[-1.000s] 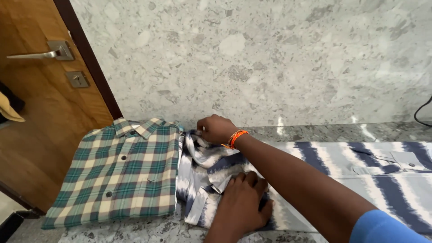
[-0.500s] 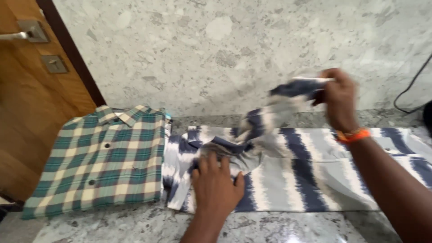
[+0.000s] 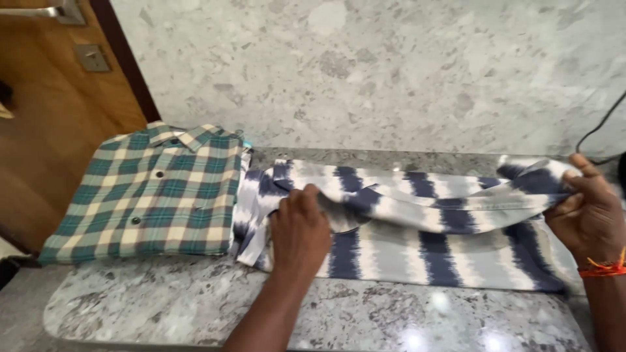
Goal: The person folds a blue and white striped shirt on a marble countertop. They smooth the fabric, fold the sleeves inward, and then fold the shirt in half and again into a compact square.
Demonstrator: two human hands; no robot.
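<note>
A blue, grey and white striped shirt lies spread along a grey stone counter. My left hand presses flat on the shirt's left part, near its collar end. My right hand grips the shirt's sleeve at the far right, stretching it straight across the body of the shirt. An orange thread band is on my right wrist. A folded green, cream and white checked shirt lies to the left, touching the striped one.
A speckled stone wall rises behind the counter. A wooden door with a metal handle stands at the left. A dark cable hangs at the far right. The counter's front edge runs close to me.
My right hand carried the sleeve from the shirt's left end up and over to the far right, then lowered it. My left hand stayed pressed on the shirt.
</note>
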